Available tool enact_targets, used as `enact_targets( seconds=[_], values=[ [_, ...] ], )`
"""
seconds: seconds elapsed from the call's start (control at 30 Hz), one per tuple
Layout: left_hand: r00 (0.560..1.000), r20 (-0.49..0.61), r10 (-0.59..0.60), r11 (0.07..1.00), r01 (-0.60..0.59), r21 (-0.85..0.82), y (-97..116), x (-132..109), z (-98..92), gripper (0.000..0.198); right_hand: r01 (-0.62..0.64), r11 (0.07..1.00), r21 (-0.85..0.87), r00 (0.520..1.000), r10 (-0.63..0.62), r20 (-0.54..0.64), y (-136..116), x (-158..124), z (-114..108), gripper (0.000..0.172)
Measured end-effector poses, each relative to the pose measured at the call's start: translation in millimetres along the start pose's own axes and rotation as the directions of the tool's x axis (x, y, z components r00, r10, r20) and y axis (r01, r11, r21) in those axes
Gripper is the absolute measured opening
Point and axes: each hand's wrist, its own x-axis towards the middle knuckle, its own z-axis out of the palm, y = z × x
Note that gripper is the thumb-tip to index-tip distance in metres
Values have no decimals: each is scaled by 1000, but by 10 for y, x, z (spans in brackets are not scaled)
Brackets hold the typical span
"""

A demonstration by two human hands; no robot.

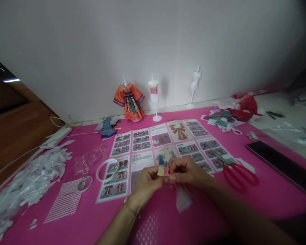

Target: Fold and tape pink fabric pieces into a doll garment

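My left hand (146,185) and my right hand (187,172) meet over the near edge of a printed instruction sheet (153,146). Both pinch a small pink and cream paper piece (163,171) between their fingertips. The fingers of both hands are curled tight around it, and a thin bracelet sits on my left wrist. A pale translucent scrap (182,200) lies on the pink mat (91,217) just below my right hand. Red-handled scissors (238,173) rest to the right of my right hand.
Two tape rings (84,183) and a rhinestone sheet (65,200) lie left. White paper scraps (22,183) pile at the far left. A dressed mannequin (129,100) and two bare ones (153,97) stand by the wall. A dark phone (283,165) lies right, cloth pieces (232,117) behind.
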Motion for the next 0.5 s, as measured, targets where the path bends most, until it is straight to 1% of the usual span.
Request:
enact_targets(
  seconds=[0.13,0.3,0.43,0.5],
  values=[
    [1000,-14,-7,1000,7,2,-10,7,-7,14,-7,1000,-11,1000,7,-4,-10,-1,1,18],
    [1000,-4,-21,999,21,-31,-31,24,-32,18,-12,999,-37,1000,11,-18,-28,-1,6,19],
    [998,-52,-40,996,36,-75,-61,55,-55,23,-10,999,-47,997,6,-77,-32,-1,11,15],
    [995,-96,-31,997,24,-76,-78,73,-60,24,17,997,-70,989,-27,-142,-33,-2,15,13]
  ],
)
